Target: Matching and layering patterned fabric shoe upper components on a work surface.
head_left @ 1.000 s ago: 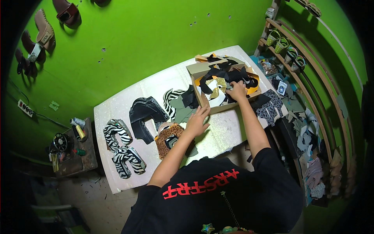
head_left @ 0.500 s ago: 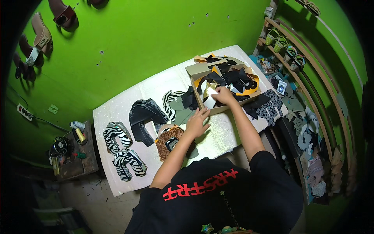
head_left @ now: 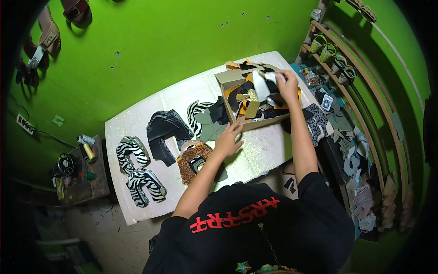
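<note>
Right hand (head_left: 288, 85) now lifted from cardboard box (head_left: 248, 119), gripping white cut piece (head_left: 261, 84); left hand (head_left: 228, 139) open, flat on worktop (head_left: 137, 121).

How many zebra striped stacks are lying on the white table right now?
3. One stack sits at the table's left end, a second just below it near the front edge, and a third piece lies mid-table beside the cardboard box. More may be hidden inside it.

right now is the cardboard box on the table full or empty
Full: the open cardboard box is heaped with black, yellow and gold cut pieces, and the right hand lifts a white piece from it.
</note>
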A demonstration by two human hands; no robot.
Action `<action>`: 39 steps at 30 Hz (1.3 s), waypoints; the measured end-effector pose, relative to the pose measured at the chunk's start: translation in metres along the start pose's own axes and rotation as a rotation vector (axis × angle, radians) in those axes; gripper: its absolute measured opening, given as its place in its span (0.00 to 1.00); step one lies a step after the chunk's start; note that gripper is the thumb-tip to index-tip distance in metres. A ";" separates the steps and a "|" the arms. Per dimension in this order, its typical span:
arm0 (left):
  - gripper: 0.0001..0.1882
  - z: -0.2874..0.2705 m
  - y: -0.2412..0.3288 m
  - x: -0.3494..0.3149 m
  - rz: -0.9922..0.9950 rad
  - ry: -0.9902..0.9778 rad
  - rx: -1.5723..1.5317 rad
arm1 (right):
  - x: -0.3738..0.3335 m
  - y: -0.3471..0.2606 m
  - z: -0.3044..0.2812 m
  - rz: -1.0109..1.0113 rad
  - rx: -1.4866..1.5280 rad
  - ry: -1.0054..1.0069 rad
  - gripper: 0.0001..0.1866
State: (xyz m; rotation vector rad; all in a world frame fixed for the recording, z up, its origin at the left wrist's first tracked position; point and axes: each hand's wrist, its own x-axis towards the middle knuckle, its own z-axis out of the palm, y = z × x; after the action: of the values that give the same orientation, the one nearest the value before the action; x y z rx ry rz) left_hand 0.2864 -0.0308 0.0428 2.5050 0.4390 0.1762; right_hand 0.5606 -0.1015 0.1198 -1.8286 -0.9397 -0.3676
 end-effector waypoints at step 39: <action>0.35 0.000 0.003 0.000 0.028 0.011 0.050 | -0.021 0.031 0.106 0.225 -0.537 -0.664 0.12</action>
State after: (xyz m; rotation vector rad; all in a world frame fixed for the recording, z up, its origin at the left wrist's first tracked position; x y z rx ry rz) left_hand 0.2871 -0.0328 0.0442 2.5614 0.4173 0.1926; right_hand 0.5529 -0.0238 0.0396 -2.6048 -1.1247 0.1702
